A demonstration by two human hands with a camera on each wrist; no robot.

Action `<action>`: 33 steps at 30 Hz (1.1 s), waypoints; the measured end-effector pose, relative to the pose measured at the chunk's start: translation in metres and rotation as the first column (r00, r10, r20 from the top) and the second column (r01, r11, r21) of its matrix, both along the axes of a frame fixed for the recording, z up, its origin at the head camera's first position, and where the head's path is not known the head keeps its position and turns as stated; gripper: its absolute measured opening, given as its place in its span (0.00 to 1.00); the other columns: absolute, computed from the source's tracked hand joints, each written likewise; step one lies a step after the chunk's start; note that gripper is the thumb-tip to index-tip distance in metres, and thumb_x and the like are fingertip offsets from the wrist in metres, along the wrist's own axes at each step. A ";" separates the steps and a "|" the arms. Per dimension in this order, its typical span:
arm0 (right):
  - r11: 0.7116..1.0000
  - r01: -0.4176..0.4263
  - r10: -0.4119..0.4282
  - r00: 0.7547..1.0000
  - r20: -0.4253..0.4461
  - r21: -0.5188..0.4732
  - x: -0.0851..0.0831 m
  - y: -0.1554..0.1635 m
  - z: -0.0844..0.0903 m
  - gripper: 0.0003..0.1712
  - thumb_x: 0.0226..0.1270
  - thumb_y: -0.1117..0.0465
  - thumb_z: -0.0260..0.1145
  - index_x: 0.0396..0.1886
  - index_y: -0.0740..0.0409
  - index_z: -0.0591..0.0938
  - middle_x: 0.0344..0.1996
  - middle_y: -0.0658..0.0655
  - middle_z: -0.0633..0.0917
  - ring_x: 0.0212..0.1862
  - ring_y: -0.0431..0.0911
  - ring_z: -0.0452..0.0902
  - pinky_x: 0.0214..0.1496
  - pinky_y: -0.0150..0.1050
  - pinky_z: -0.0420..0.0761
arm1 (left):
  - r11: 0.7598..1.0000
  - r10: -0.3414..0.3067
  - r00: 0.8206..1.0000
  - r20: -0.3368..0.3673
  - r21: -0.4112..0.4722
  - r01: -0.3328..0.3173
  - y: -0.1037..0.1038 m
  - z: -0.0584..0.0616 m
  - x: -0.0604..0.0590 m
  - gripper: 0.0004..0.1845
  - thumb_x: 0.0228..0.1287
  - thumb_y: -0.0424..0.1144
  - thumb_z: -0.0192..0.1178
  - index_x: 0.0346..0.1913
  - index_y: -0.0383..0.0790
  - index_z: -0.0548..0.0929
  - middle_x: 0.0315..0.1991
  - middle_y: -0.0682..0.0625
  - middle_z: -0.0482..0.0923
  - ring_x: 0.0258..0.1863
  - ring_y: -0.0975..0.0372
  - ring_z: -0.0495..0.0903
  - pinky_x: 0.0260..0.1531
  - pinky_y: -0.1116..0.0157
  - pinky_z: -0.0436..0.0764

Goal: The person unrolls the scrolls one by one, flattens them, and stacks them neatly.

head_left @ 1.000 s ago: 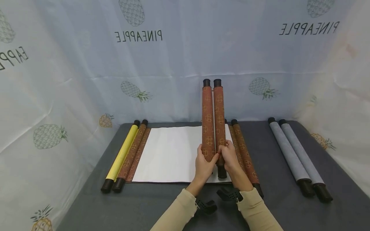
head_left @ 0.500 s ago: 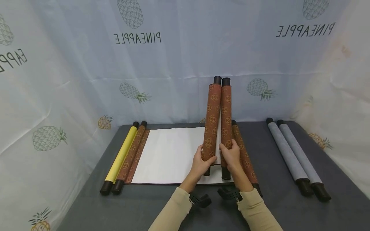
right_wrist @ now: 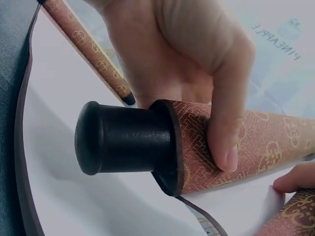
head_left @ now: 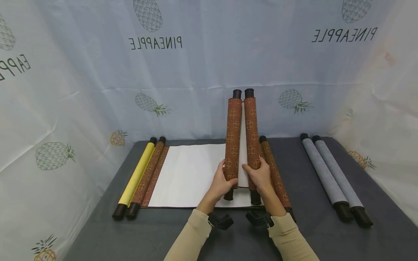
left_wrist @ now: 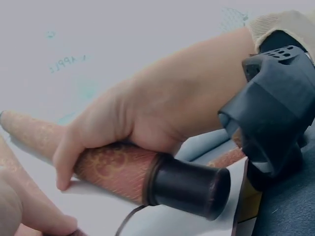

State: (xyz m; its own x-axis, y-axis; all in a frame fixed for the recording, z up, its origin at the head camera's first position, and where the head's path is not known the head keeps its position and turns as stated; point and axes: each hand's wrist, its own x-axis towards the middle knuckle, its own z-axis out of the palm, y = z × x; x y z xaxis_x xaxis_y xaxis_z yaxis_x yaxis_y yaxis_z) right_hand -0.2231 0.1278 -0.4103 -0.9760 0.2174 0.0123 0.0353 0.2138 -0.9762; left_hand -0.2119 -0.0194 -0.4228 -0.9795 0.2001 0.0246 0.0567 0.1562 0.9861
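A brown scroll with gold flower patterns and black knobs is held upright, tilted back, above the table. In the head view, my left hand grips its left roller near the lower end. The right roller is in my right hand, thumb across its front. A narrow strip of white paper shows between the two rollers. Below lies an opened scroll, its white sheet spread flat between patterned ends and partly hidden by my hands. The wrist views show the black knobs protruding below each hand.
A yellow roll lies against the opened scroll's left roller. That scroll's right roller lies just right of my right hand. Two grey rolls lie farther right on the dark table. A pineapple-print curtain stands behind.
The two held rollers have moved apart, showing more white paper between them. They swung right, then my left hand came back left with its roller. The rolls on the table stay put.
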 end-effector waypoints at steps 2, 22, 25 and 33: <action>1.000 0.002 -0.002 1.000 -0.001 0.004 0.000 -0.001 0.000 0.34 0.62 0.65 0.65 0.67 0.68 0.66 0.58 0.70 0.76 0.53 0.58 0.78 0.54 0.45 0.79 | 1.000 0.008 1.000 0.009 0.012 -0.008 0.001 -0.001 -0.001 0.46 0.55 0.25 0.59 0.75 0.38 0.48 0.65 0.33 0.65 0.60 0.45 0.72 0.56 0.50 0.74; 0.999 -0.009 0.009 1.000 -0.001 -0.048 -0.001 -0.006 0.004 0.33 0.60 0.61 0.69 0.62 0.65 0.67 0.54 0.65 0.78 0.38 0.34 0.75 0.39 0.26 0.76 | 0.933 0.346 0.935 -0.078 0.131 -0.335 0.009 -0.004 -0.002 0.34 0.53 0.38 0.69 0.62 0.35 0.68 0.51 0.36 0.77 0.45 0.52 0.82 0.41 0.59 0.83; 0.996 -0.049 0.049 0.999 0.010 -0.068 -0.001 0.000 0.005 0.38 0.62 0.61 0.67 0.69 0.63 0.62 0.61 0.66 0.75 0.47 0.40 0.79 0.50 0.32 0.79 | 0.942 0.322 0.944 -0.072 0.125 -0.312 0.005 0.009 0.004 0.29 0.55 0.35 0.65 0.59 0.32 0.70 0.49 0.35 0.77 0.43 0.52 0.81 0.40 0.61 0.81; 0.991 -0.124 0.129 0.983 0.131 -0.045 -0.001 0.019 0.011 0.47 0.67 0.57 0.63 0.76 0.63 0.49 0.74 0.69 0.56 0.73 0.62 0.57 0.70 0.56 0.66 | 0.974 0.222 0.975 -0.020 0.057 -0.220 -0.012 0.017 0.000 0.24 0.59 0.35 0.63 0.58 0.29 0.74 0.50 0.33 0.79 0.43 0.54 0.80 0.39 0.66 0.77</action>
State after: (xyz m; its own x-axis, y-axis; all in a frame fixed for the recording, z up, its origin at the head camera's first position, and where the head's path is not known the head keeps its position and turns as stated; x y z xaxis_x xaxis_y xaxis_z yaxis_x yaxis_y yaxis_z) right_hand -0.2244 0.1464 -0.3997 -0.9880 0.0899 -0.1254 0.1405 0.1890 -0.9719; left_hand -0.2118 -0.0312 -0.4055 -0.9982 -0.0235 0.0558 0.0528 0.1140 0.9921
